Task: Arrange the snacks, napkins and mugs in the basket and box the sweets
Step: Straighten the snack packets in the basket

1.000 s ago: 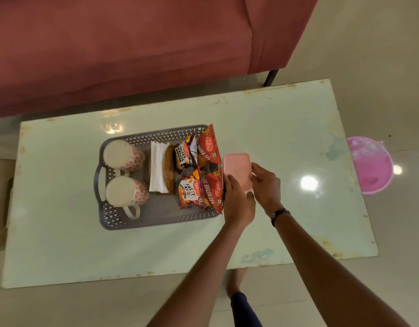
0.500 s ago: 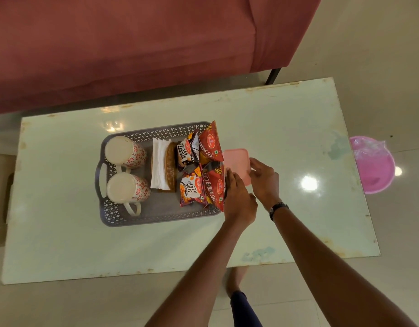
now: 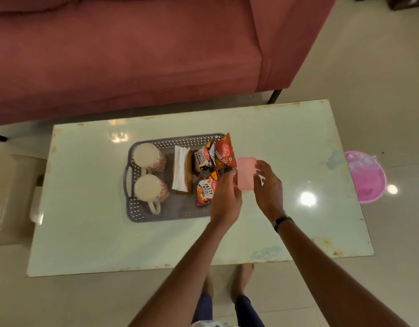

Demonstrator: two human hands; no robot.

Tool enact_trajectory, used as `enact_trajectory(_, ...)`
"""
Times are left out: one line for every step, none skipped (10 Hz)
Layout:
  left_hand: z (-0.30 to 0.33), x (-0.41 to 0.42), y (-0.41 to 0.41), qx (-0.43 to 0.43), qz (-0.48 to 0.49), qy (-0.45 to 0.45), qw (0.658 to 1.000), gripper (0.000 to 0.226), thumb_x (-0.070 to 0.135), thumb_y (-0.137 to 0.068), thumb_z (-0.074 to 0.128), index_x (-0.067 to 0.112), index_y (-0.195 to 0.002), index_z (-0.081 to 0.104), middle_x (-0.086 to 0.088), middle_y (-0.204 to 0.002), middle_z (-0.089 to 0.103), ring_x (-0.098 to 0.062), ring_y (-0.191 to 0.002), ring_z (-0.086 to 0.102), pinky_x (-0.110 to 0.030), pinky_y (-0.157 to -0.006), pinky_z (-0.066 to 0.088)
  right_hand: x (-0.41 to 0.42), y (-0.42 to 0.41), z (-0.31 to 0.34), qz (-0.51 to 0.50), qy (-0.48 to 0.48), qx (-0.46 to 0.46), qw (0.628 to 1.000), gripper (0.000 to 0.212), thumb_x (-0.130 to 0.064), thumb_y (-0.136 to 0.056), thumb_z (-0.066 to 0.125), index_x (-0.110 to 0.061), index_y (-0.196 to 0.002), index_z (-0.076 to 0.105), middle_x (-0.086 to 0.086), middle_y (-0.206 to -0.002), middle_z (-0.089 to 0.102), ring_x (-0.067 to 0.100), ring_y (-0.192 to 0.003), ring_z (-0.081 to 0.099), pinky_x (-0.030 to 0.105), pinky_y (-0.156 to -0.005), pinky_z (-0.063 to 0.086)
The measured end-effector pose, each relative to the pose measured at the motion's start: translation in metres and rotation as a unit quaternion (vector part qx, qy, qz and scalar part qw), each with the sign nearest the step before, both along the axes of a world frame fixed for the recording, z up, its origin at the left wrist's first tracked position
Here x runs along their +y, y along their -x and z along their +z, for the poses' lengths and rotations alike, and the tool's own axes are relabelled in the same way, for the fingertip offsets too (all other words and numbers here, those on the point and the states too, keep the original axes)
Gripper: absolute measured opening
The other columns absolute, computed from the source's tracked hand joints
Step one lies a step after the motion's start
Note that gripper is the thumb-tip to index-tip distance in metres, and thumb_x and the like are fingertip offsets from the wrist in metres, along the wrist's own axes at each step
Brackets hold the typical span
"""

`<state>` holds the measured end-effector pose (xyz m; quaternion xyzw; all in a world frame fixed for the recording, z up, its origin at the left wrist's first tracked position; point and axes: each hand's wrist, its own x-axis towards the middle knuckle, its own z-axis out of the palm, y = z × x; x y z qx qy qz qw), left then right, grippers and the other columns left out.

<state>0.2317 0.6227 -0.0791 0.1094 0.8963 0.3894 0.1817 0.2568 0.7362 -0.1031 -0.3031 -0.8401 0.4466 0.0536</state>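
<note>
Both arms reach forward over the near edge of the desk (image 3: 85, 232) toward the pink box (image 3: 246, 172), which lies flat on the desk just beside the right end of the grey basket (image 3: 170, 214). The left hand (image 3: 226, 199) sits at the box's left edge, back of the hand up, fingers bent down where the box meets the basket's end wall; whether they pinch the box or only touch it cannot be told. The right hand (image 3: 268, 187) hovers at the box's right edge with fingers spread and relaxed, thumb toward the box — it looks just apart from it, holding nothing. A dark watch (image 3: 281, 221) bands the right wrist.

The box is a pale pink rounded rectangle with its lid on, so its contents are hidden.

Left of the box, inside the basket, snack packets stand against the nearest end: a red packet (image 3: 225, 151) upright, a dark packet (image 3: 203, 158) beside it and an orange "Tasty Nuts" packet (image 3: 206, 191) below. Further from the box come white napkins (image 3: 180, 169) in a brown holder, then two patterned mugs (image 3: 149, 158) at the far end — both lying on their sides, one behind the other.
</note>
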Motion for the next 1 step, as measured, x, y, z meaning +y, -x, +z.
enact_trajectory(0.0289, -0.0425, 0.0123, -0.005, 0.014, 0.005, 1.000, 0.036, 0.011, -0.094, 0.043, 0.013, -0.130, 0.046, -0.006, -0.131, 0.055, -0.022, -0.122, 0.050, -0.038, -0.097, 0.047, -0.0217, 0.0066, 0.0392, 0.028, -0.016, 0.031, 0.999, 0.036, -0.001, -0.093, 0.048, -0.012, -0.126, 0.048, 0.007, -0.123, 0.063, 0.021, -0.109, 0.062, 0.041, -0.091, 0.053)
